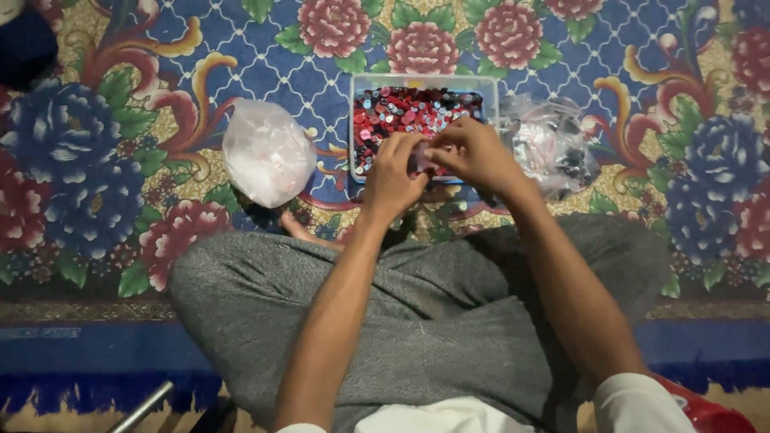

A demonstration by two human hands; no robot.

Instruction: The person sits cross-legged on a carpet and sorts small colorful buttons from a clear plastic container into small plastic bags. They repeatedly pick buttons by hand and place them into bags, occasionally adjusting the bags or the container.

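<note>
I sit cross-legged in grey trousers on a flowered carpet. My left hand (393, 172) and my right hand (473, 152) meet just above the near edge of a clear plastic tray (425, 81) filled with several small red, pink and dark round pieces (409, 108). The fingertips of both hands pinch a small pale piece (425, 156) between them; its exact shape is too small to tell. Both hands hover over the tray's front rim.
A tied translucent white bag (267, 152) lies left of the tray. A clear plastic bag (553, 144) with dark and light small parts lies right of it. A red object (706, 413) shows at the bottom right, a metal bar (144, 407) at the bottom left.
</note>
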